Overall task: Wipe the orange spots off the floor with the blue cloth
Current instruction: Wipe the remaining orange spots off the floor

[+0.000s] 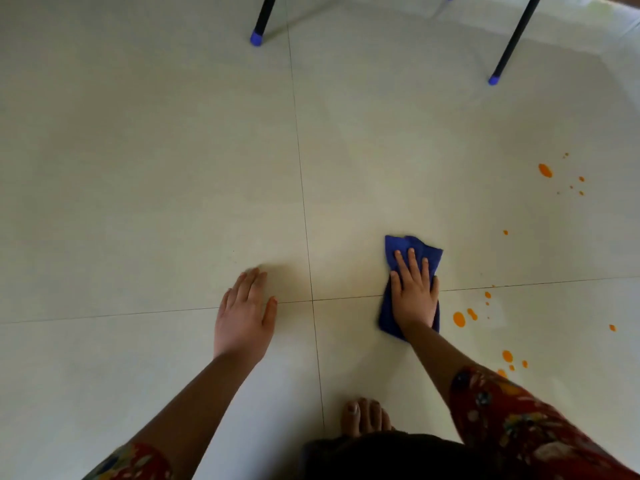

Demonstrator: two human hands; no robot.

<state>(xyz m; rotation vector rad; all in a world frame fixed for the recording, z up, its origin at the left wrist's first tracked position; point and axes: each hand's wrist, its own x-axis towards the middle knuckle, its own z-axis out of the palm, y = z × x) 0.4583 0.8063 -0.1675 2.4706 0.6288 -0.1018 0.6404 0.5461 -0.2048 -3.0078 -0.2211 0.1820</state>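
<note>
A folded blue cloth lies flat on the pale tiled floor, right of where the tile seams cross. My right hand presses down on it with straight fingers. My left hand rests flat on the bare floor to the left, fingers straight, holding nothing. Orange spots dot the floor to the right of the cloth: a large drop close beside it, a cluster nearer me, and a far group with one big drop.
Two black chair legs with blue caps stand at the far side, one at top centre and one at top right. My bare foot shows at the bottom, below the cloth.
</note>
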